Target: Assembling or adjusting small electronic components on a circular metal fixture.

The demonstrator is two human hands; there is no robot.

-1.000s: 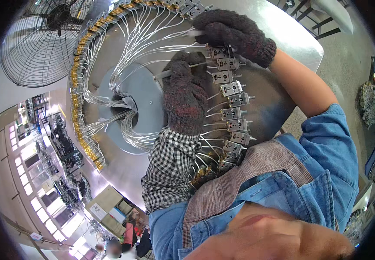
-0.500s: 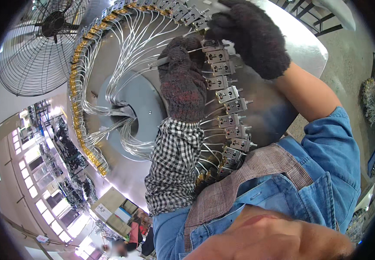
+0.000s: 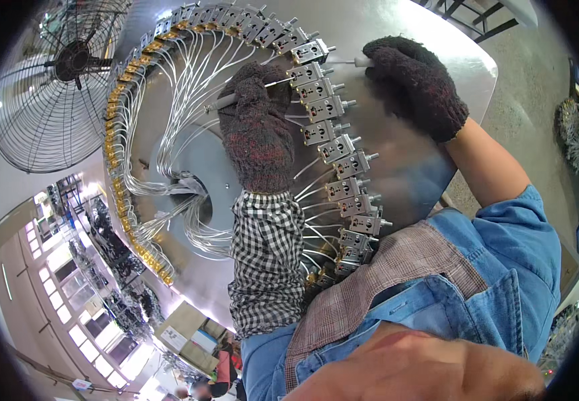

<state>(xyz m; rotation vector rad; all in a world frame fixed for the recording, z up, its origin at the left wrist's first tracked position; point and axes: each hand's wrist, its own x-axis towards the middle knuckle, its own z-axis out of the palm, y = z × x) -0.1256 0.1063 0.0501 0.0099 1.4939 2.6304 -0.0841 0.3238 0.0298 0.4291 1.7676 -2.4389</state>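
Note:
My left hand (image 3: 258,127), in a dark knitted glove and checked sleeve, is closed around a grey-handled screwdriver (image 3: 221,103). Its thin shaft reaches a small metal block (image 3: 305,73) in the curved row. Across the row, my gloved right hand (image 3: 418,83) is closed on a second screwdriver, with a pale handle (image 3: 363,62). That tool's thin shaft points left toward the same part of the row. The blocks have round holes and threaded studs facing outward. White wires (image 3: 192,100) run from them toward the middle; my left glove and sleeve hide some.
A round grey disc (image 3: 226,157) with a central opening gathers the wire bundles. Brass-coloured ends (image 3: 121,194) line the left arc. The shiny metal table (image 3: 410,174) extends right. A caged fan (image 3: 72,67) stands at upper left; other people (image 3: 222,374) are in the background.
My right hand has drawn back right from over the row, uncovering the upper blocks. My left hand has shifted slightly left, and its screwdriver shaft now shows against a block.

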